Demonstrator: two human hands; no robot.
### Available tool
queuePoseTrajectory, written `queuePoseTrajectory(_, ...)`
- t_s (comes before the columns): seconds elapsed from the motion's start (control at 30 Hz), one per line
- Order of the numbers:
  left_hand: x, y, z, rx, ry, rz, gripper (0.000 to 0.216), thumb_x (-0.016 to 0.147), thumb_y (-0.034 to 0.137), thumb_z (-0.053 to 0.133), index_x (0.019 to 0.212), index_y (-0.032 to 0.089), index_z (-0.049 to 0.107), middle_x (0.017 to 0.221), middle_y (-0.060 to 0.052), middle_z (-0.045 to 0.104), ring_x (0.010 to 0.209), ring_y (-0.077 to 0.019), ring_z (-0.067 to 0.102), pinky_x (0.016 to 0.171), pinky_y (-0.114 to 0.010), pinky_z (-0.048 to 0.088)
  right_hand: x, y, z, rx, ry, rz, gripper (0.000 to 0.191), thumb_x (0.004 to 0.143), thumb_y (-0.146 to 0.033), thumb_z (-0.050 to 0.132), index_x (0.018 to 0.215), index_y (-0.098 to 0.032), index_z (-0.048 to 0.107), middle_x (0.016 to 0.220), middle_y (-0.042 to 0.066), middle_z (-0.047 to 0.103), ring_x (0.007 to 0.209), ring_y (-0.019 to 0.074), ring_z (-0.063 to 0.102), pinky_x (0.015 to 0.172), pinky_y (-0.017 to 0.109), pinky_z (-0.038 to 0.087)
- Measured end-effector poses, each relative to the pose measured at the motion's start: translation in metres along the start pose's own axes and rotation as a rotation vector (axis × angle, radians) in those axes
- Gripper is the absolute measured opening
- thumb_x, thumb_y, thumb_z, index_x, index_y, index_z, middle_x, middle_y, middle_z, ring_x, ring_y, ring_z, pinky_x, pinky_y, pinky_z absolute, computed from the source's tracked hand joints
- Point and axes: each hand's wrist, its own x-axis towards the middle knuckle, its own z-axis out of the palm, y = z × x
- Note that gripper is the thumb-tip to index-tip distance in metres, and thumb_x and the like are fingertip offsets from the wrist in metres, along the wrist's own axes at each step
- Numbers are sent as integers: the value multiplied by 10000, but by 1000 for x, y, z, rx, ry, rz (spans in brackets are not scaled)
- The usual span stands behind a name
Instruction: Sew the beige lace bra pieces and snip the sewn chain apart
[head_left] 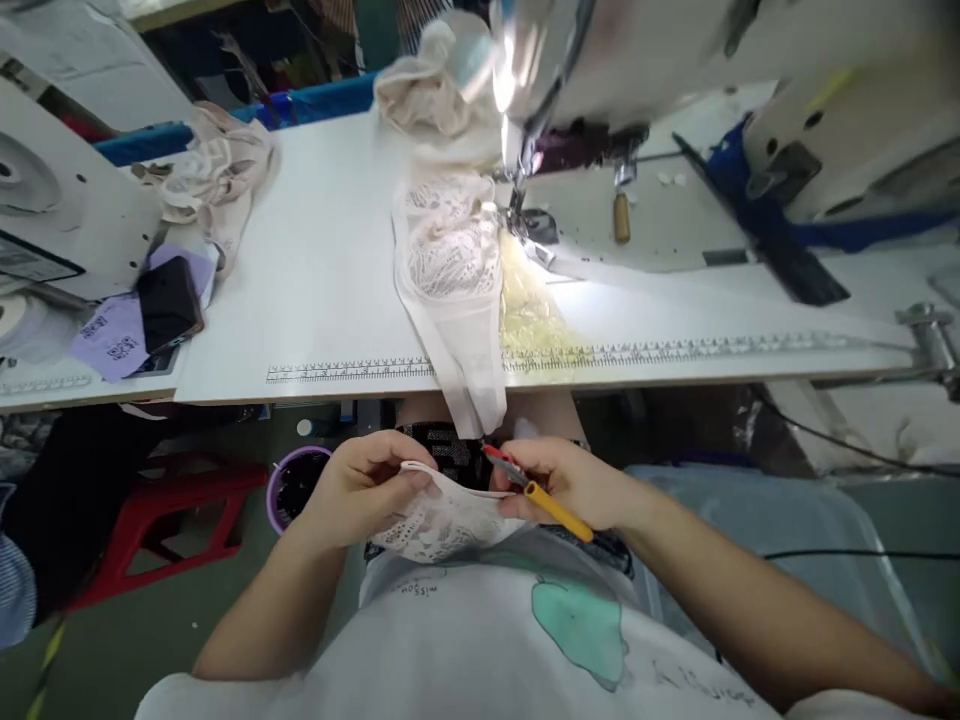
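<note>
My left hand pinches the edge of a white lace bra piece above my lap. My right hand grips the other end of that edge between thumb and fingers. Also in my right hand is a small cutting tool with a yellow handle and a red part, which looks like thread snips. Its tip points up and left, beside the lace. Ahead, a white lace bra lies on the table by the sewing machine needle, its strap-like ends hanging over the front edge.
The lit sewing machine stands ahead, with a ruler tape along the table edge. At left are a phone, purple paper tags and a heap of bra pieces. Below are a red stool and a purple-rimmed bin.
</note>
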Motion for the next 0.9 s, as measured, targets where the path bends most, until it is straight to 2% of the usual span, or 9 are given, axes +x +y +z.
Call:
queuePoseTrajectory(0.1,-9,-1,-15,103,-114,35,83,815,223,584,809,141,578,693,-28,586,571,-94,508,499,-186,395,2,1,4,130,-92,48,180,710,-263,635,697,-158,489,664,-27,480,541,75,408,488,211,361)
queuePoseTrajectory(0.2,-10,11,-21,208,-320,-29,101,850,215,504,775,149,520,653,7,504,545,-77,436,480,-177,346,2,-5,3,138,-145,50,111,723,-229,594,719,-152,514,662,-12,508,548,87,437,494,215,376)
queuePoseTrajectory(0.33,-3,21,-22,252,-608,-93,174,841,237,500,690,154,475,589,36,420,510,-70,356,459,-184,286,0,-8,4,19,-207,52,138,769,-277,537,708,-155,516,631,-10,505,545,104,449,480,222,362)
queuePoseTrajectory(0.47,-5,6,-24,209,-789,-122,280,826,262,543,595,169,415,527,45,358,492,-83,336,468,-214,275,-3,0,8,-208,-226,-5,116,756,-207,527,656,-170,483,608,-29,447,543,100,390,479,221,311)
queuePoseTrajectory(0.57,-17,-9,-22,104,-811,-106,348,825,293,554,546,180,380,496,36,365,478,-95,350,477,-235,287,-7,1,14,-274,-213,-110,161,740,-137,523,614,-186,434,599,-30,427,545,105,368,497,231,316)
queuePoseTrajectory(0.67,-34,-16,-16,-32,-727,-75,421,852,383,490,514,193,328,461,26,363,441,-102,354,456,-248,285,-13,-5,20,-214,-152,-166,229,770,-128,531,604,-201,390,592,-24,449,555,116,406,519,231,354)
queuePoseTrajectory(0.77,-48,-18,-5,-114,-617,-43,472,866,476,403,502,204,274,425,39,290,400,-104,287,415,-248,247,-24,-6,26,-132,-99,-157,225,783,-121,533,628,-209,396,605,-19,481,564,123,445,509,223,377)
queuePoseTrajectory(0.9,-60,-27,7,-147,-500,-17,492,857,526,373,505,207,246,431,52,234,395,-99,235,396,-246,209,-42,9,31,-68,-56,-73,191,794,-144,547,663,-211,426,639,-11,503,576,131,481,511,227,405)
